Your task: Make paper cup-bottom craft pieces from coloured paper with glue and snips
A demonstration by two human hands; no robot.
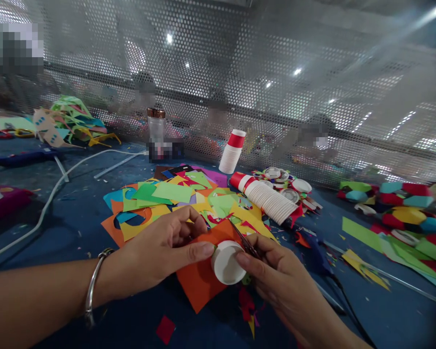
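Note:
An orange sheet of paper [200, 282] slants in front of me, its top edge by my left hand [174, 242]. My left hand is closed on the sheet, its thumb reaching to the rim of a white round cup-like piece [228, 266]. That piece sits over the sheet with its flat white face towards me. My right hand [272, 264] is closed round slim dark scissors [246, 241], their blades pointing up and left along the sheet. The right thumb presses on the edge of the white piece. Several right fingers are hidden behind it.
Coloured paper offcuts [163, 194] spread behind my hands. Stacked paper cups [269, 196] lie right of them; another stack [232, 151] stands near the mesh screen [203, 63]. A blue glue gun [319, 254] with its cord lies at right. A white cable [53, 194] crosses the left side.

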